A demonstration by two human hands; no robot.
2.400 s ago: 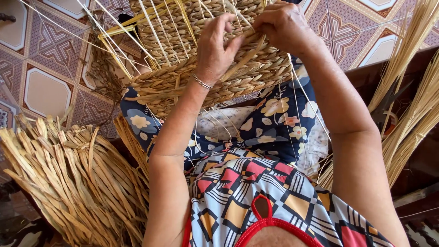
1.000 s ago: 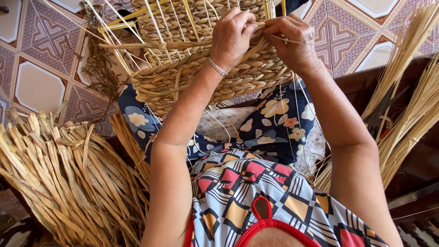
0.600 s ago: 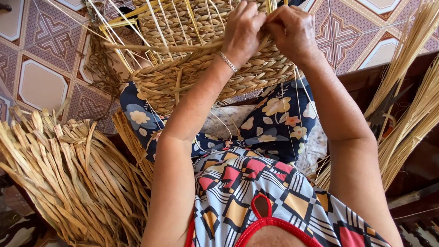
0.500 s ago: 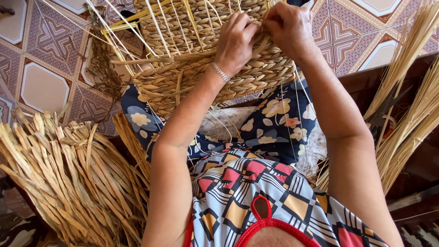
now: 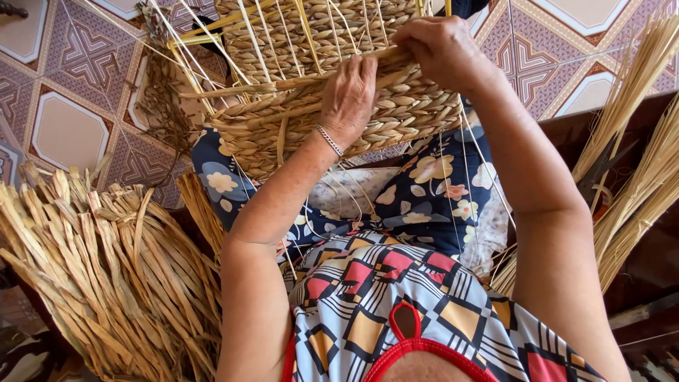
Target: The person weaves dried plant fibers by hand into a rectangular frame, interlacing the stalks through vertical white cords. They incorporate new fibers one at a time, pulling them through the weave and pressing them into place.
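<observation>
A half-woven basket [image 5: 332, 106] of thick, twisted straw-coloured fibre rests on the person's lap, tilted up toward the camera. Its wall is built of plump braided rows, rough and rope-like, crossed by thin, pale, stiff upright stakes [image 5: 247, 42] that stick out past the weave at the basket's upper left.

The left hand [image 5: 350, 95] lies flat against the front of the basket, fingers pressed together and bent over a loose flat strand [image 5: 283, 83] that runs sideways across the weave; a thin chain bracelet [image 5: 329, 140] circles the wrist just below the basket's lower edge. The right hand [image 5: 438, 46] grips the basket's upper right rim, fingers curled closed around the strand's end there, so its fingertips are hidden.

Below the basket spreads dark blue cloth with pale flowers [image 5: 431, 191], and nearer the camera a garment of bold geometric blocks in red, orange, black and white [image 5: 396, 297], smooth and printed. Left of the basket lies a big heap of flat, dry, ribbon-like reeds [image 5: 106, 269], creased and tan. Right of the basket, bundles of fine, straight straw stalks [image 5: 636, 141] lean diagonally. Behind the basket the floor is patterned tile [image 5: 64, 92] in purple-brown and cream, glossy and geometric.
</observation>
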